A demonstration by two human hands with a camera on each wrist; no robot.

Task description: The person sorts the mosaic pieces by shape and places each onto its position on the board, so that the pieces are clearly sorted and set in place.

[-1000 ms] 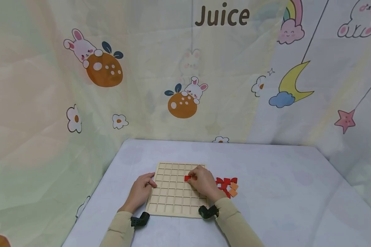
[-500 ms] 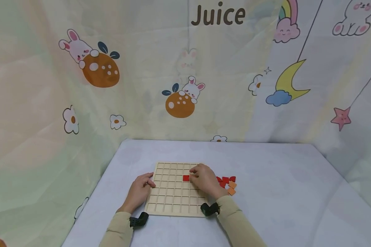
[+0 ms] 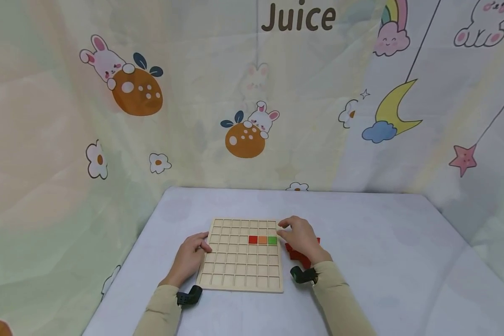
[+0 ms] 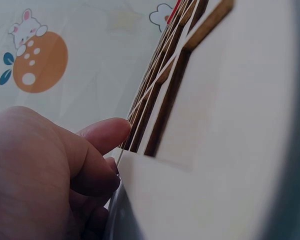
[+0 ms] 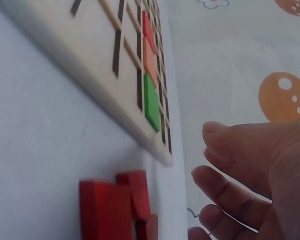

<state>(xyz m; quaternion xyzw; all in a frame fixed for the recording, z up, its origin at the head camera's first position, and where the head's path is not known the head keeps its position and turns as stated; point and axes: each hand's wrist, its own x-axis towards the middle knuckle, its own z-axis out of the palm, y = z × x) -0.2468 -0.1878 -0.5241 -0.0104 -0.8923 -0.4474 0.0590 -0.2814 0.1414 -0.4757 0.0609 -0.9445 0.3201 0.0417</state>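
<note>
A pale wooden grid board [image 3: 239, 269] lies flat on the white table. Along one of its rows sit a red square tile [image 3: 253, 239], an orange tile [image 3: 262, 240] and a green tile [image 3: 272, 240], side by side. My left hand [image 3: 187, 261] holds the board's left edge; in the left wrist view the fingers [image 4: 107, 137] bend at that rim. Just off the board's right edge, my right hand [image 3: 302, 238] hovers with loosely bent fingers and nothing between them. Beneath and beside it lie loose red pieces [image 3: 296, 255], partly hidden by the hand.
White tabletop [image 3: 361, 261] stretches out to the right and behind the board. A printed cloth [image 3: 193, 116] hangs at the table's back and sides. Each wrist wears a black camera, such as the right one [image 3: 303, 275].
My right hand has moved right, off the board, exposing the orange and green tiles it covered. It now hides the loose orange pieces. The left hand stays at the board's edge.
</note>
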